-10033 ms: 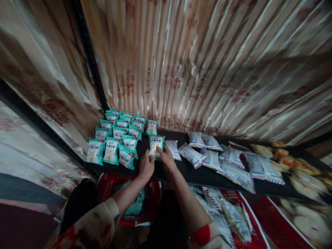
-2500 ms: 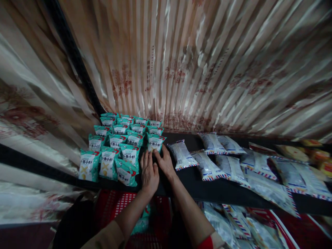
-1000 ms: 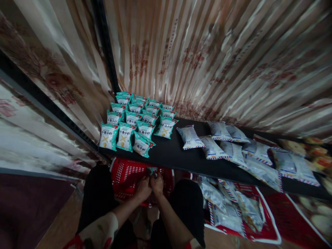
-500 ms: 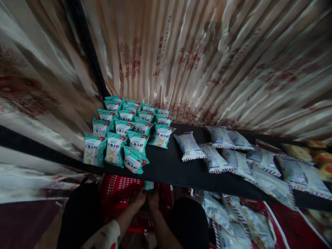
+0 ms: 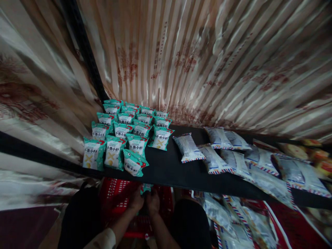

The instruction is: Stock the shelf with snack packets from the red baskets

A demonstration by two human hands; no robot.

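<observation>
Noted at lower centre of the frame, in shadow: a small teal packet (image 5: 146,187), pliable film, grasped from below between left hand (image 5: 137,200) and right hand (image 5: 153,201); exact finger placement too dark to tell; directly beneath, a red basket (image 5: 118,193), rigid and perforated with small square holes; above, at centre, a smooth black shelf (image 5: 166,169), long and flat, bearing plump teal-and-white pouches (image 5: 114,152) with crimped ends, stood in close rows at left of centre, the frontmost at the right tilted; right of these, white pillow-shaped packs (image 5: 188,147), shiny, creased and lying flat; more of like kind heaped in a red crate (image 5: 269,214) at lower right; behind, a pleated, satiny curtain (image 5: 192,52) with reddish floral print; as to labelling, "小鱼小虾" legible in black on the pouches, with yellow shapes beneath; smaller lines unreadable; red-and-blue striped edges on the white packs, blue print too small to read; lettering on the curtain blurred.
</observation>
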